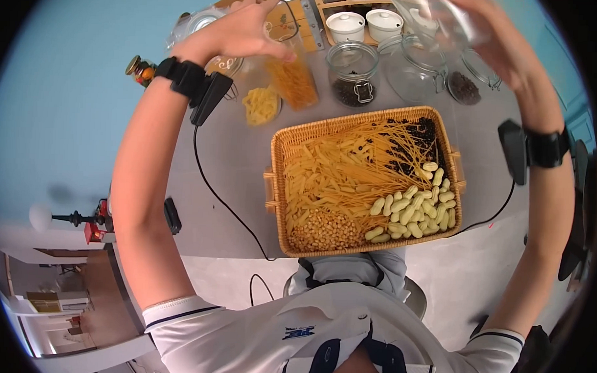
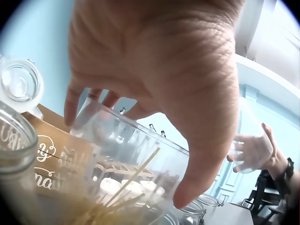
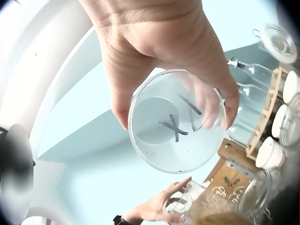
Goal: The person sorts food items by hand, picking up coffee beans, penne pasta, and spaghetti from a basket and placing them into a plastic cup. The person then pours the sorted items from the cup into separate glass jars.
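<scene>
My left hand (image 1: 245, 30) spans the top of a clear container (image 2: 136, 136), thumb on one side of its rim and fingers on the other. Orange-yellow pasta (image 1: 294, 84) lies inside it. Raised at the right, my right hand (image 3: 159, 37) holds a clear round container (image 3: 159, 161) by its sides. A few dark strips cling inside that one. Nearer my body stands a wicker basket (image 1: 353, 119) with separate patches of penne (image 1: 318, 174), thin spaghetti strands (image 1: 379, 146), dark beans (image 1: 422, 133), peanuts in shells (image 1: 416, 213) and corn kernels (image 1: 326, 232).
A bowl of pale yellow pasta (image 1: 262, 106) sits left of the held container. Clip-top glass jars (image 1: 353, 57) stand behind the basket, one with dark contents. White lidded pots (image 1: 345, 27) fill a wooden rack at the back. A thin black cable (image 1: 213, 183) trails over the table.
</scene>
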### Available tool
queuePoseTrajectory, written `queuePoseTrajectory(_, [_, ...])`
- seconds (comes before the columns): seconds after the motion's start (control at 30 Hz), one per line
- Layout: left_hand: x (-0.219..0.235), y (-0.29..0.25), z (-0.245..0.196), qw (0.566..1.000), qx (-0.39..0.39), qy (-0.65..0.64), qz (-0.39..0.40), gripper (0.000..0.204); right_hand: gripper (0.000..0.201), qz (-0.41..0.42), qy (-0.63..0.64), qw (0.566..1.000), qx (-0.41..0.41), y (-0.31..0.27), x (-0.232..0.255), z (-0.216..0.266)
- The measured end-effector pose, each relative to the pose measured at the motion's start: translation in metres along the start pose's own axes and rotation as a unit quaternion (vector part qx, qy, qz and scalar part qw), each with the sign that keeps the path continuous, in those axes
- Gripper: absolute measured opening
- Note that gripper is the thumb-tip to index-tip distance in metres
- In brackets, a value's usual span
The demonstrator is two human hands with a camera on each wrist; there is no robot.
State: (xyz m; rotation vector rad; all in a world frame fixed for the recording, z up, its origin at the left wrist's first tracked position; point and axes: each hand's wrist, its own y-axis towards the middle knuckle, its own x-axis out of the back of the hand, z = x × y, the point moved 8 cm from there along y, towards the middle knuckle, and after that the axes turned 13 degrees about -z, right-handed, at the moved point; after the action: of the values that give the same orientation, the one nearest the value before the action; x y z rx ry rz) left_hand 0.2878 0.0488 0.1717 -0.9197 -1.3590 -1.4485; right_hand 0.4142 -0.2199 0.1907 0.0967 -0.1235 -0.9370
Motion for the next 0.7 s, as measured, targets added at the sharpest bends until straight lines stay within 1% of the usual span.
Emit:
queuePoseTrajectory(0.07, [-0.005,0.001,-0.002,0.998,0.032,-0.017,0.053,0.118,0.092,0.028,0.052,0.998,-0.021,-0.008,0.011,-0.042])
queuePoseTrajectory(0.17, [-0.022,0.008,0.008,0.999,0.035,-0.020,0.012,0.110,0.086,0.099,0.105,0.989,-0.036,-0.039,-0.010,-0.058])
queuePoseTrajectory(0.27, [-0.030,0.010,0.011,0.999,0.030,0.010,0.025,0.110,0.078,0.099,0.170,0.980,-0.011,-0.065,-0.017,-0.065])
queuePoseTrajectory(0.3, [-0.011,0.000,-0.003,0.998,0.033,-0.004,0.052,0.112,0.081,0.109,0.171,0.979,-0.005,-0.071,-0.018,-0.067])
queuePoseTrajectory(0.37, [-0.016,-0.002,0.000,0.997,0.035,-0.013,0.062,0.118,0.081,0.108,0.181,0.978,-0.007,-0.082,-0.019,-0.074])
queuePoseTrajectory(0.4, [-0.020,-0.002,0.001,0.997,0.032,-0.018,0.069,0.122,0.081,0.104,0.187,0.977,-0.010,-0.085,-0.018,-0.077])
queuePoseTrajectory(0.53, [-0.025,-0.005,0.003,0.996,0.022,-0.046,0.078,0.125,0.076,0.107,0.201,0.972,-0.056,-0.101,-0.013,-0.094])
queuePoseTrajectory(0.57, [-0.028,-0.005,0.006,0.995,0.016,-0.045,0.082,0.126,0.076,0.110,0.219,0.966,-0.084,-0.105,-0.011,-0.099])
queuePoseTrajectory(0.6, [-0.030,-0.006,0.005,0.995,0.011,-0.044,0.088,0.126,0.077,0.113,0.207,0.968,-0.083,-0.109,-0.009,-0.102])
queuePoseTrajectory(0.63, [-0.030,-0.008,0.006,0.995,0.029,-0.030,0.092,0.127,0.078,0.116,0.196,0.970,-0.082,-0.114,-0.008,-0.104])
queuePoseTrajectory(0.7, [-0.039,-0.007,0.016,0.992,0.020,-0.082,0.092,0.128,0.080,0.121,0.186,0.972,-0.072,-0.120,-0.005,-0.108])
